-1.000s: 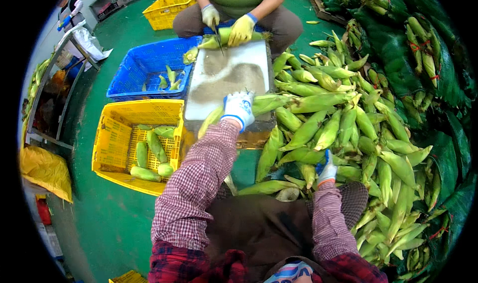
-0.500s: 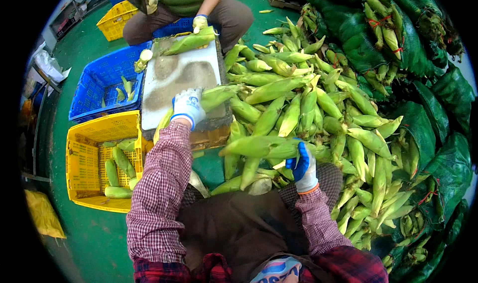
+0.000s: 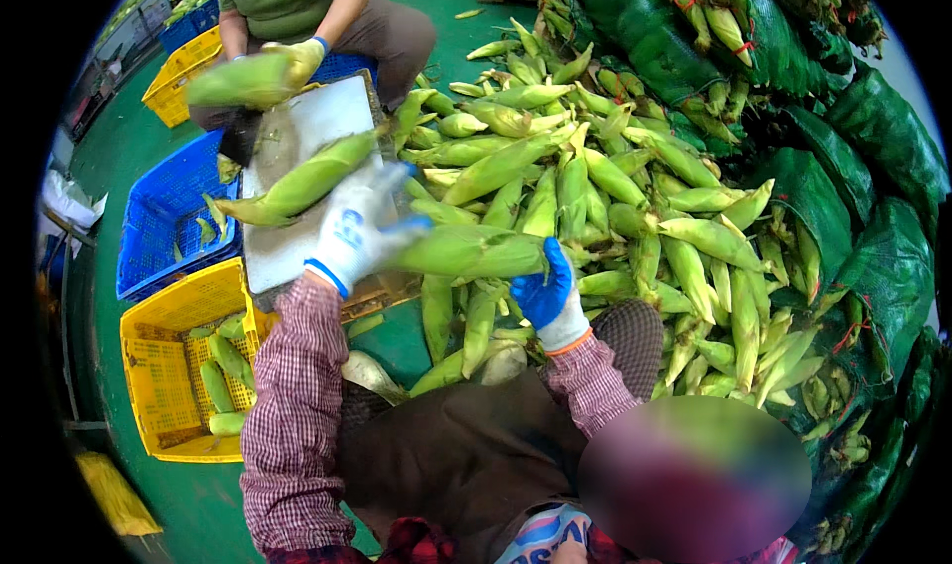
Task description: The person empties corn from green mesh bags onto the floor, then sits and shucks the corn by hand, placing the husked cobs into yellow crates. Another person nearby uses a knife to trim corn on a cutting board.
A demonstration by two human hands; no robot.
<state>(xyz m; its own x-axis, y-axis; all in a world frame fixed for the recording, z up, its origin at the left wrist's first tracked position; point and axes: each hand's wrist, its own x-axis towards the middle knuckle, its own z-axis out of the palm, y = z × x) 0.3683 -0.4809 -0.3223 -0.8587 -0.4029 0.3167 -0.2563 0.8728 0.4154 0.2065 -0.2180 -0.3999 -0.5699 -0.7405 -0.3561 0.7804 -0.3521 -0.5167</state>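
My right hand [image 3: 551, 296], in a blue and white glove, grips one end of a green husked ear of corn [image 3: 466, 252] held level above my lap. My left hand [image 3: 359, 223], in a white glove, is blurred with its fingers spread, close to that ear's other end. Just beyond it a second ear of corn [image 3: 302, 185] lies slantwise across the white cutting board [image 3: 273, 256]. Across the board, a person's gloved hand [image 3: 302, 60] holds another ear, smeared by motion.
A large heap of unpeeled corn [image 3: 595, 182] spreads to the right, with green mesh sacks [image 3: 833, 227] behind it. At the left stand a blue crate [image 3: 174, 217] with husk scraps and a yellow crate [image 3: 183, 366] holding several trimmed ears.
My left hand has left the ear on the board and come nearer the one in my right hand. That ear has shifted left. Across the board, the person has lifted an ear.
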